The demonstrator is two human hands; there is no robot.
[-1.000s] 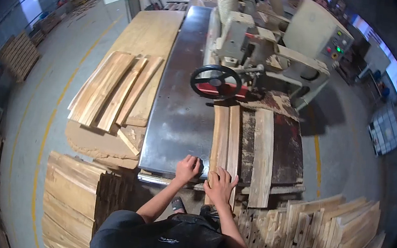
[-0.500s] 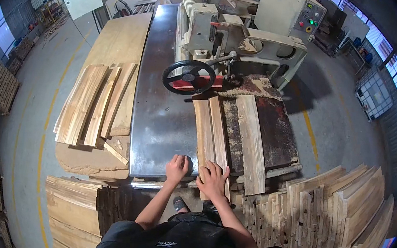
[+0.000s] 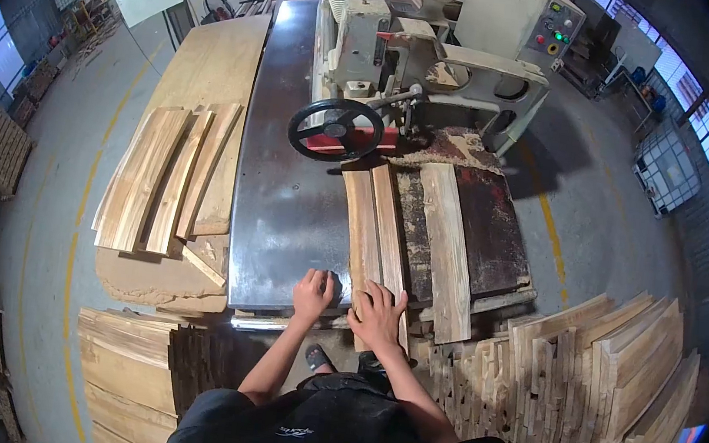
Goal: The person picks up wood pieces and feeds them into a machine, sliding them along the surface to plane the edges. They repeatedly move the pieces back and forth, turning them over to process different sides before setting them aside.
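Observation:
My right hand (image 3: 378,316) lies with fingers spread over the near ends of two long narrow wooden boards, a wider left board (image 3: 362,222) and a slimmer right board (image 3: 390,226). Both boards lie side by side, their far ends at the machine below a red guard (image 3: 351,140). My left hand (image 3: 312,295) is curled closed at the near edge of the shiny steel table (image 3: 283,231), just left of the boards. Nothing shows sticking out of it. To the right, a separate rough board (image 3: 446,249) rests on the dusty, dark bed.
A black handwheel (image 3: 336,129) stands out over the table. Several planks (image 3: 142,180) lie on a wooden panel (image 3: 216,57) at left. Stacked boards (image 3: 546,383) rise close at my right, with another stack (image 3: 132,371) at left. A control panel (image 3: 555,30) is behind.
The whole view has shifted very slightly. Both hands and the boards keep nearly the same places.

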